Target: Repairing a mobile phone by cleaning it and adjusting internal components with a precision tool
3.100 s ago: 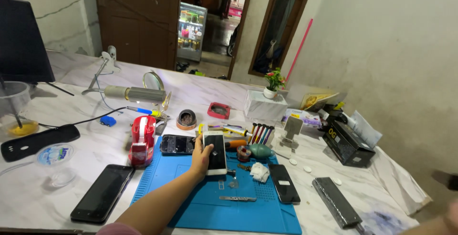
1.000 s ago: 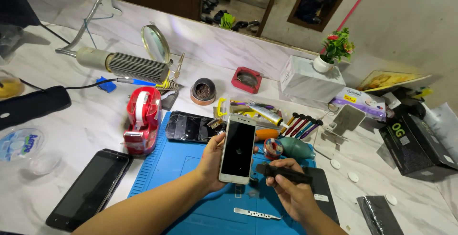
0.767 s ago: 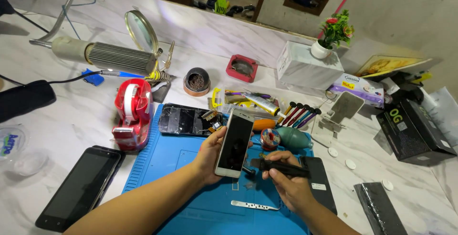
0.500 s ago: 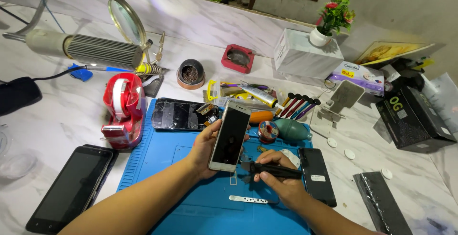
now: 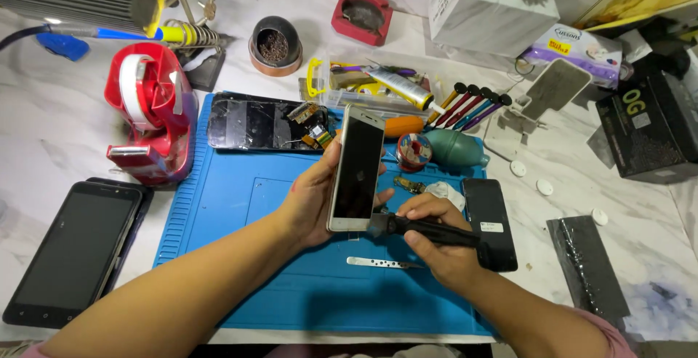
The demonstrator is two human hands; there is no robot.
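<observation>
Head view: left hand [image 5: 309,202] grip clamps phone [image 5: 356,167] upright; right hand [image 5: 436,245] has brought black tool [image 5: 429,229] against its lower edge, fingers wrapped.

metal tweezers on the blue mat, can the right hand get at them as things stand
Probably not straight away: the metal tweezers lie uncovered on the blue mat right beside the right hand, but that hand is closed around a black tool and would need to free its fingers.

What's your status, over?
Left hand holds white phone upright. Right hand grips black tool, tip at phone's lower edge. Metal tweezers lie below.
</observation>
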